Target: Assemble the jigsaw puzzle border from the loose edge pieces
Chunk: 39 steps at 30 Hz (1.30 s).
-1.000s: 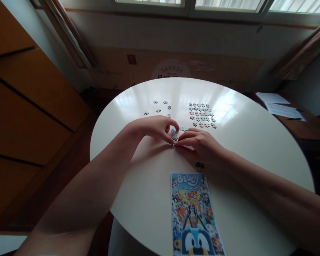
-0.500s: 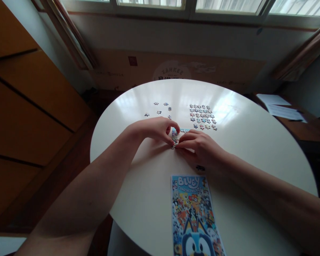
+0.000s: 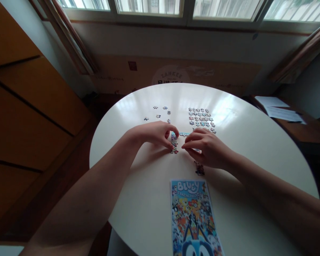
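Observation:
My left hand (image 3: 162, 133) is over the joined puzzle strip (image 3: 174, 142), its thumb and forefinger apart and touching the strip's left side and top. To the right of the strip, my right hand (image 3: 202, 145) hovers with its fingertips close together; whether a piece is between them is too small to tell. A row of joined pieces (image 3: 184, 134) runs right from the strip's top. Another joined cluster (image 3: 200, 168) lies below my right hand, partly covered by it. The Bluey picture sheet (image 3: 193, 213) lies nearest to me.
Rows of loose puzzle pieces (image 3: 201, 117) lie at the back right of the round white table (image 3: 256, 156). Several scattered pieces (image 3: 158, 116) are at the back left. Papers (image 3: 280, 108) rest on a brown surface beyond the table's right side.
My right hand has moved right, away from the strip, uncovering its lower end and more of the cluster below. My left hand stays at the strip. The view has tilted slightly upward.

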### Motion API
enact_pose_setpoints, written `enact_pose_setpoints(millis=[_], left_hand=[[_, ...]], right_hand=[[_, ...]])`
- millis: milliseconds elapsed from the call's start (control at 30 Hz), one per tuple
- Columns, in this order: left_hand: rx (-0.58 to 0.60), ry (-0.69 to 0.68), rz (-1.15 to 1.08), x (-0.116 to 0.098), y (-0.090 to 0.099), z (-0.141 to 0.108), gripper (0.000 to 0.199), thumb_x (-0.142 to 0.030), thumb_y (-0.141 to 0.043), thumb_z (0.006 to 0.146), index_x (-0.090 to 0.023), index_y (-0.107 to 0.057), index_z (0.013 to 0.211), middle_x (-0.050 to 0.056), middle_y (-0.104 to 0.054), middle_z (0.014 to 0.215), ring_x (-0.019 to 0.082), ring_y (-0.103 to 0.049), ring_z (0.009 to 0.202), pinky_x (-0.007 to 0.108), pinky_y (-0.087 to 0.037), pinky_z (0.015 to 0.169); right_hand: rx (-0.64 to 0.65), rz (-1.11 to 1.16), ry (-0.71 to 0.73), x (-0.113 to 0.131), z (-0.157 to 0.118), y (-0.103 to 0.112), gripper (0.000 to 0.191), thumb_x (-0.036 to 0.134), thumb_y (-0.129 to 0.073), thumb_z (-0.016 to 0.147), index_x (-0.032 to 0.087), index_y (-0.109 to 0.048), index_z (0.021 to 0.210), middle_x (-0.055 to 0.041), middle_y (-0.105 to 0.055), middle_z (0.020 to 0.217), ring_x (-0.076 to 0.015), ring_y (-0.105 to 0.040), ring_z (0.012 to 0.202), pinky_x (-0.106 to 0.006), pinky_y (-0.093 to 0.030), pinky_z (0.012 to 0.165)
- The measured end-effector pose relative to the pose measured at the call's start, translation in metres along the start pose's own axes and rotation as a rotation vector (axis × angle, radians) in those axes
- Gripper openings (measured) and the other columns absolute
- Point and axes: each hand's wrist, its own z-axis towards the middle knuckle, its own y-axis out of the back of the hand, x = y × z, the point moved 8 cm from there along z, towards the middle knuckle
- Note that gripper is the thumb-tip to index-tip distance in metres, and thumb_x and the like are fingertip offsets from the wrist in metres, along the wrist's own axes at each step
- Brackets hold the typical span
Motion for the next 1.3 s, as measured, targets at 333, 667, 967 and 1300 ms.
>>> enact_pose_setpoints(millis=[333,667,967,1300], left_hand=[[0.009,0.001,-0.019,0.002,0.000,0.001,0.054,-0.045,-0.077,0.075,-0.023,-0.070,0.124,0.001,-0.069,0.084,0.016,-0.060,0.072,0.027,-0.040,0.067],[-0.014,-0.013,-0.024,0.003,0.000,0.003,0.051,-0.040,-0.078,0.073,-0.022,-0.069,0.119,0.001,-0.071,0.085,0.016,-0.062,0.073,0.027,-0.041,0.068],[-0.059,-0.018,-0.025,0.000,0.003,0.003,0.040,-0.046,-0.075,0.074,-0.019,-0.066,0.101,0.002,-0.067,0.083,0.015,-0.058,0.073,0.027,-0.039,0.066],[-0.848,-0.079,-0.011,0.000,0.056,-0.019,0.039,-0.030,-0.058,0.088,-0.021,-0.036,0.057,-0.003,-0.030,0.057,0.012,-0.034,0.061,0.031,-0.033,0.064]], right_hand=[[-0.056,-0.078,-0.072,-0.024,-0.007,0.022,0.020,0.020,-0.059,0.096,0.023,-0.079,0.097,-0.0044,-0.077,0.095,-0.0233,-0.064,0.086,-0.040,-0.046,0.084],[-0.001,-0.051,-0.066,-0.029,-0.009,0.020,0.020,0.020,-0.060,0.095,0.024,-0.080,0.096,-0.0041,-0.077,0.087,-0.0215,-0.064,0.079,-0.037,-0.048,0.076],[0.000,-0.030,-0.127,-0.038,-0.012,0.023,0.022,0.021,-0.059,0.095,0.023,-0.081,0.095,-0.0058,-0.077,0.089,-0.0226,-0.067,0.082,-0.036,-0.051,0.075],[-0.262,0.001,-0.214,-0.046,-0.015,0.043,0.024,0.036,-0.062,0.096,0.026,-0.078,0.082,-0.0061,-0.077,0.092,-0.0272,-0.067,0.092,-0.046,-0.049,0.089]])
